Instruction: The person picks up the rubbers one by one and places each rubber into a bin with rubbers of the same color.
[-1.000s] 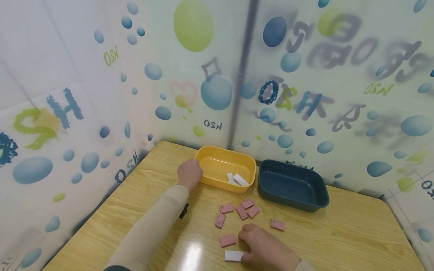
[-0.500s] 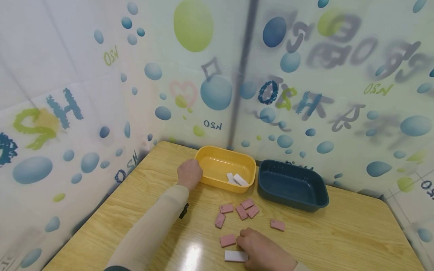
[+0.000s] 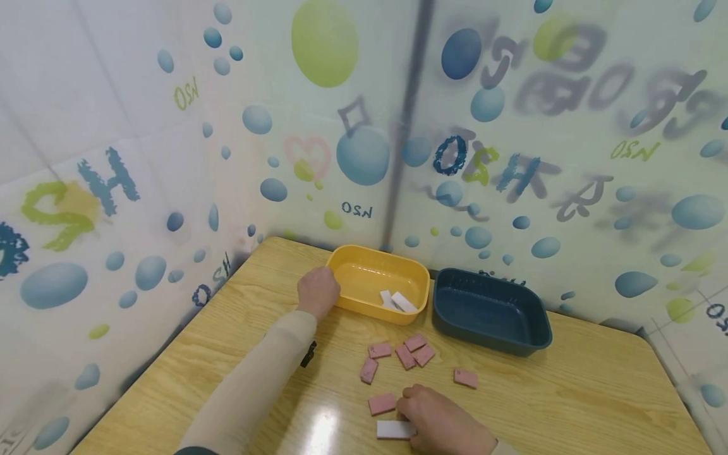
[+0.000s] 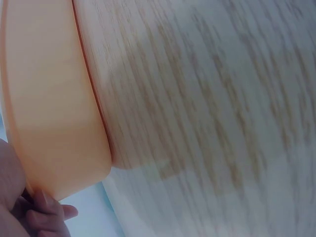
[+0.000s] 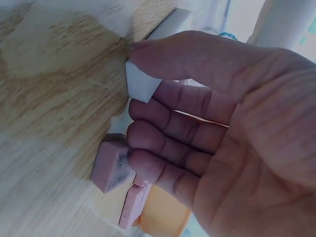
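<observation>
My left hand (image 3: 318,292) grips the left end of the yellow bin (image 3: 364,309); in the left wrist view its curled fingers (image 4: 47,219) hold the bin's rim. A few small white blocks (image 3: 402,301) lie inside the bin. Low in the head view, my right hand (image 3: 446,420) is close over the table, fingers pointing left. The right wrist view shows its thumb and index finger pinching a white block (image 5: 141,84). A longer white block (image 3: 394,430) lies by the thumb. Just left of the fingertips is a pink block (image 3: 382,404).
A dark blue bin (image 3: 491,338) stands right of the yellow one against the patterned wall covering (image 3: 364,215). Several pink blocks (image 3: 406,356) are scattered on the wooden table (image 3: 597,385) before the bins, and another pink block (image 3: 466,378) lies farther right.
My right hand has shifted slightly left and down, uncovering a bit more of the longer white block. The left hand, bins and pink blocks have stayed put.
</observation>
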A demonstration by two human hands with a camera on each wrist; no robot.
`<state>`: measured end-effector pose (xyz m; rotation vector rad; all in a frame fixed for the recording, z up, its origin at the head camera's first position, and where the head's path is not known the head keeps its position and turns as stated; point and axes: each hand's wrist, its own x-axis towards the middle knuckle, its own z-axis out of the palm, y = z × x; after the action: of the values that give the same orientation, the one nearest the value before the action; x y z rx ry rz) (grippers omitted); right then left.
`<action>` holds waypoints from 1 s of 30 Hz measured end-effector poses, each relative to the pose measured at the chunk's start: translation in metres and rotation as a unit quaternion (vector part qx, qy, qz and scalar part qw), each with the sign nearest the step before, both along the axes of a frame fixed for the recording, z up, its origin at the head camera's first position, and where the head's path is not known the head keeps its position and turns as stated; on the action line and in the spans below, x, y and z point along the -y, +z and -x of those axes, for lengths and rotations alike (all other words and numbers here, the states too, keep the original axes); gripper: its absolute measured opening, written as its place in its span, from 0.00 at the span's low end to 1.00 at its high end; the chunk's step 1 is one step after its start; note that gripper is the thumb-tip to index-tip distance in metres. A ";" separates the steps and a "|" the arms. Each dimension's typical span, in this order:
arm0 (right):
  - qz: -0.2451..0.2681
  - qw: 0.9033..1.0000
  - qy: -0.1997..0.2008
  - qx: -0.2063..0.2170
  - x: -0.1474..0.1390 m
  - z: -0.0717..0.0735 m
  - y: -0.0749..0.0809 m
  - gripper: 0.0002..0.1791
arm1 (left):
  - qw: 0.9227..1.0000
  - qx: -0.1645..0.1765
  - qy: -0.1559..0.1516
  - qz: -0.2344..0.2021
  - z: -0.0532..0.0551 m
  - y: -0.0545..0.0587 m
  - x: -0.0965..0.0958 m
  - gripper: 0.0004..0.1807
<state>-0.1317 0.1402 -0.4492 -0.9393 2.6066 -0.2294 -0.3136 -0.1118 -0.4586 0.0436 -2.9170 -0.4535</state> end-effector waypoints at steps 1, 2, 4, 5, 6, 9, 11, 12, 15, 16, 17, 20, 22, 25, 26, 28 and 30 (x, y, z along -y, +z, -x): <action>0.005 1.000 -0.002 0.003 0.000 0.000 0.000 0.14 | 1.000 -0.001 0.000 0.001 0.000 0.000 0.000 0.19; 0.012 1.000 -0.006 0.008 -0.001 0.000 0.001 0.14 | 1.000 -0.001 0.000 0.002 0.000 0.000 0.000 0.20; 0.028 0.999 -0.017 0.024 -0.002 -0.001 0.002 0.14 | 1.000 -0.002 0.000 0.006 0.000 -0.001 0.000 0.20; 0.037 0.998 -0.023 0.034 -0.002 -0.001 0.003 0.14 | 1.000 -0.002 0.001 0.007 0.000 -0.001 0.000 0.20; 0.047 0.997 -0.029 0.044 -0.003 0.000 0.003 0.14 | 1.000 -0.003 0.001 0.007 0.000 -0.001 0.000 0.20; 0.071 0.994 -0.044 0.067 -0.006 0.001 0.005 0.13 | 1.000 -0.004 0.001 0.008 0.000 -0.001 0.000 0.20; 0.081 0.993 -0.044 0.071 -0.008 0.002 0.007 0.13 | 1.000 -0.004 0.001 0.007 0.000 -0.001 0.000 0.20; 0.085 0.993 -0.043 0.071 -0.009 0.003 0.008 0.13 | 1.000 -0.004 0.000 0.007 0.000 -0.001 0.000 0.20; 0.090 0.993 -0.033 0.065 -0.012 0.006 0.011 0.13 | 1.000 -0.006 -0.002 0.005 0.001 -0.001 0.000 0.21; 0.093 0.994 -0.025 0.058 -0.013 0.007 0.012 0.13 | 1.000 -0.006 -0.002 0.004 0.001 -0.001 0.000 0.21; 0.096 0.994 -0.016 0.050 -0.014 0.009 0.013 0.12 | 1.000 -0.007 -0.003 0.003 0.001 -0.001 -0.001 0.21; 0.112 0.993 0.006 0.026 -0.018 0.012 0.017 0.12 | 1.000 -0.011 -0.003 0.002 0.001 -0.001 -0.001 0.21; 0.128 0.992 0.018 0.010 -0.020 0.015 0.018 0.12 | 1.000 -0.012 -0.003 0.002 0.001 -0.002 -0.001 0.21; 0.142 0.990 0.019 -0.006 -0.022 0.018 0.021 0.11 | 1.000 -0.012 -0.003 0.003 0.001 -0.002 -0.001 0.21; 0.145 0.989 0.014 -0.006 -0.023 0.019 0.022 0.11 | 1.000 -0.011 -0.003 0.003 0.002 -0.002 -0.001 0.21; 0.145 0.989 0.001 -0.008 -0.024 0.022 0.024 0.10 | 1.000 -0.010 -0.002 0.003 0.002 -0.002 -0.001 0.21; 0.146 0.989 -0.015 -0.006 -0.024 0.025 0.026 0.11 | 1.000 -0.007 -0.002 0.002 0.002 -0.002 -0.001 0.21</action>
<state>-0.1571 0.1644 -0.4232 -0.9956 2.6446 -0.6295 -0.3153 -0.1113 -0.4607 0.0341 -2.9039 -0.4478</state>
